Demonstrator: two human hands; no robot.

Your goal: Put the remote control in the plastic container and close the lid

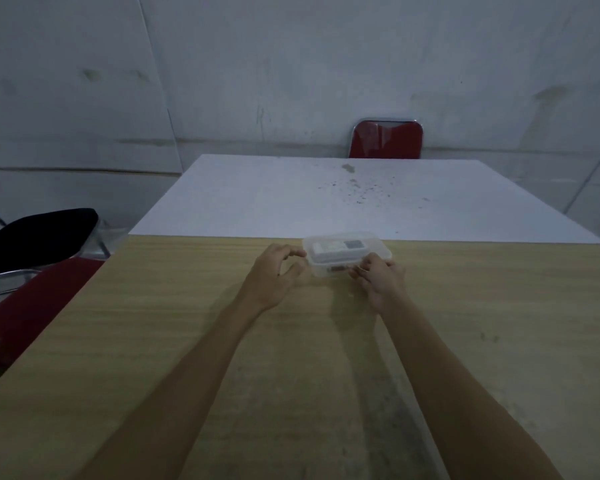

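A clear plastic container [378, 249] sits near the far edge of the wooden table [187, 341], its lid lying on top. A white remote control [336, 246] with a grey screen shows through the lid, lying inside. My right hand [381, 280] grips the container's near right corner, fingers pinched on the rim. At the container's left end my left hand [274, 271] is curled, fingertips touching or almost touching the side, thumb apart from the fingers.
A white table [291, 199] with dark specks adjoins the wooden one at the far side. A red chair [385, 138] stands behind it. Another red chair [25, 306] with a black backrest [35, 233] stands at the left.
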